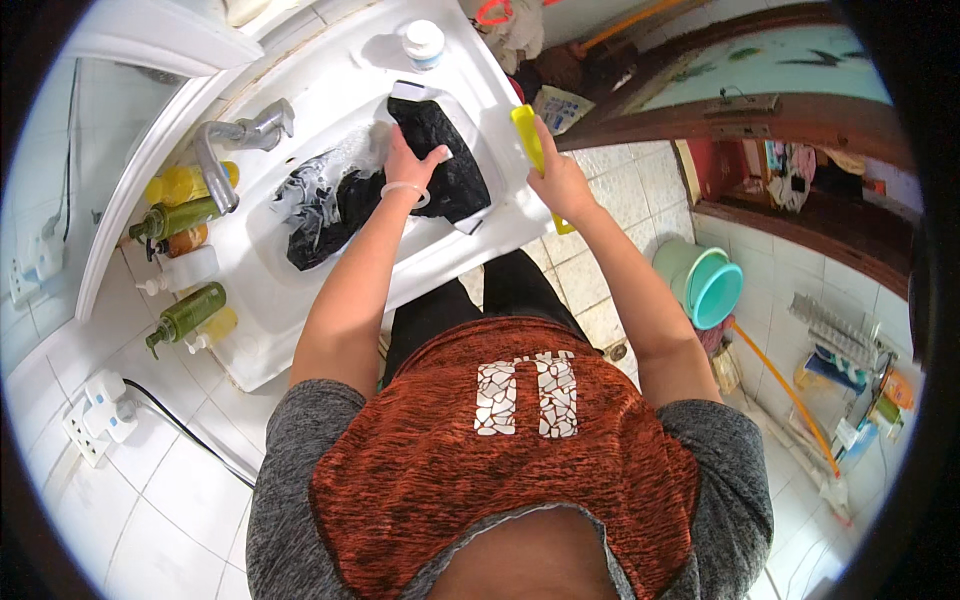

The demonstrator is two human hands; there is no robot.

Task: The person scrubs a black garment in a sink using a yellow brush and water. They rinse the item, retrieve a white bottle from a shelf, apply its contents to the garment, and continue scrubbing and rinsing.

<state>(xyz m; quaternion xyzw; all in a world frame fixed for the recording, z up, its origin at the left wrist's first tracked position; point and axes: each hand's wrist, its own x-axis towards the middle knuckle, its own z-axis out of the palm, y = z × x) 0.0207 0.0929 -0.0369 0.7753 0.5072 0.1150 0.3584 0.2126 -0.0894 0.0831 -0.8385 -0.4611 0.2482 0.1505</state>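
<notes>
A wet black cloth garment [444,161] lies in the white sink basin [262,247], its left part bunched in sudsy water [311,184]. On it rests my left hand [411,161], fingers spread, with a pale bracelet at the wrist; whether it pinches the fabric I cannot tell. Just beyond the sink's right edge, my right hand [561,184] is closed around a yellow plastic handle-like tool [528,135], probably a brush; its working side is hidden. A small white piece [447,153] shows by my left thumb.
A chrome faucet [217,165] reaches over the sink's left side. Pump bottles [180,217] line the left rim, and a white-capped jar [424,45] stands at the far rim. Green and turquoise buckets [716,295] are at the right. A plugged-in adapter [109,409] is at the lower-left wall.
</notes>
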